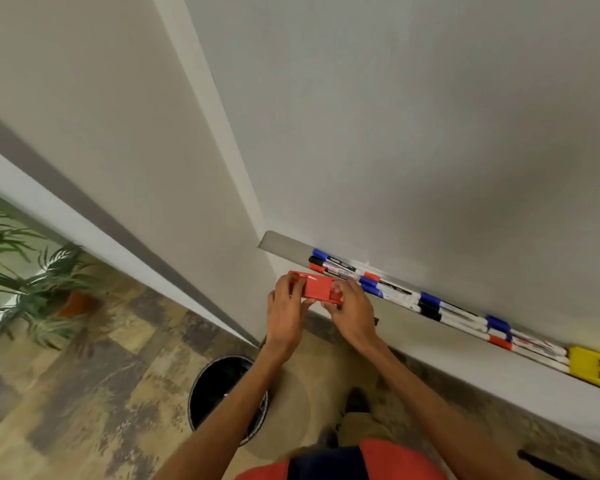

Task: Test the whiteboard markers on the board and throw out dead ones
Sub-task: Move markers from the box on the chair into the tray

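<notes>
Whiteboard markers (395,292) lie end to end and side by side along the grey tray (280,243) at the foot of a blank whiteboard (430,133), their white barrels tipped with blue, black and red caps. All the caps that show are on. The printing on the barrels is too blurred to read beyond a dark label on the nearest ones. In front of the tray's left end a person grasps a red plastic block (318,287) in both hands. The left hand (286,306) curls its fingers over the block's left end, and the right hand (352,310) pinches its right end between fingers and thumb. The right hand covers part of the nearest markers, and the view does not show whether the block touches the tray. What the block is cannot be told. A yellow block (591,368) with two small red squares sits at the far end of the tray, cut off by the right edge of the view. Below the forearms stands a black wastebasket (219,386) on the patterned floor, partly hidden by the left arm, its contents hard to make out. A potted palm (73,301) stands at the left, only partly in view.
</notes>
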